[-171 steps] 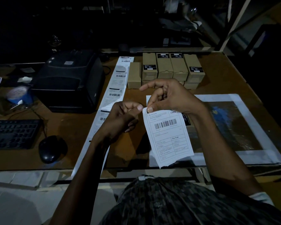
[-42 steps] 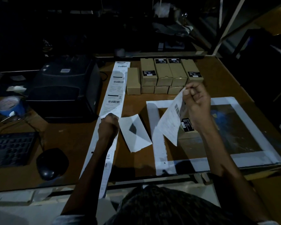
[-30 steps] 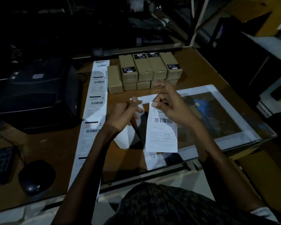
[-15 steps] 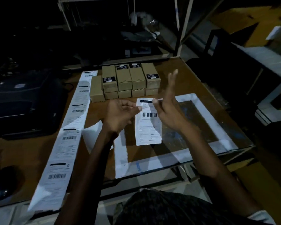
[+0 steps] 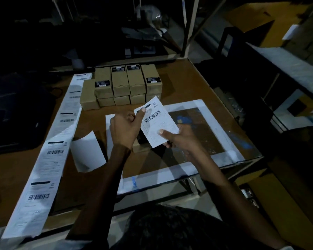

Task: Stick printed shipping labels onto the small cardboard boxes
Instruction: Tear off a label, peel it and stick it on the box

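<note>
Nearest you, the strip of printed labels (image 5: 43,165) runs along the desk's (image 5: 184,82) left side, a blank backing sheet (image 5: 88,152) just beside it. Your right hand (image 5: 181,139) pinches the shipping label (image 5: 157,123) at its lower edge, thumb on top. Your left hand (image 5: 125,129) pinches its upper left corner, the other fingers curled. A small box (image 5: 140,145) shows beneath, mostly hidden. Beyond, the stacked cardboard boxes (image 5: 123,85) sit at the desk's far edge.

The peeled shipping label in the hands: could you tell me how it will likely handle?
The label is probably floppy: thin paper needing both the left hand and right hand. Likely very light. Its peeled side may cling to fingers.
</note>
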### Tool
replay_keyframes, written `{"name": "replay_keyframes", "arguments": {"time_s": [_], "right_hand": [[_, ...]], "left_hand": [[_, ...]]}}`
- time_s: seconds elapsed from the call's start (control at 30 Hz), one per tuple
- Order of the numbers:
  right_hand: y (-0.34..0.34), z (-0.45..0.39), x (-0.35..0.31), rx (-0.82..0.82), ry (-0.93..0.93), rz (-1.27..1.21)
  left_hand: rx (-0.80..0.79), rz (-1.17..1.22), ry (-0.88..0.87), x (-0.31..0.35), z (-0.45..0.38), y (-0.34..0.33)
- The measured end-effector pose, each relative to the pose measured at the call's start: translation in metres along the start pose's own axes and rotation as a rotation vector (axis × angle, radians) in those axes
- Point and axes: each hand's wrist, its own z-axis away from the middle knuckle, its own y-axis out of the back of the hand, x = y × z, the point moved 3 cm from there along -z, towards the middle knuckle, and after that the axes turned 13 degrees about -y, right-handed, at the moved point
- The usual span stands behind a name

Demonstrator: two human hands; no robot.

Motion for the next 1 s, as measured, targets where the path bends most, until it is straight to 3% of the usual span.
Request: {"name": "replay_keyframes", "arguments": {"time_s": [0.07,0.2,0.3,0.5,0.73,1.0], "right_hand": [[-0.006,0.0,0.006,0.045,-0.023,-0.036],[-0.01,-0.001,0.018,0.151,-0.054,-0.123],[-0.008,0.0,0.019,0.264,-0.039,-0.253],[-0.018,-0.002,0.032,0.437,-0.045,-0.521],[-0.041,0.005,0.061,0.586,-0.272,-0.749],[-0.08,0.002,0.07,0.625,-0.108,-0.68]], "left_hand": [[-0.043,-0.126,-0.012,-0.008,-0.012,-0.005],[-0.435,0.265,0.038,-0.008,-0.048,-0.022],[-0.678,0.316,-0.15,0.002,-0.071,-0.033],[-0.765,0.344,-0.343,0.017,-0.091,-0.057],[-0.778,0.28,-0.306,0.0,-0.093,-0.07],[-0.706,0.046,-0.464,-0.031,-0.095,-0.041]]}}
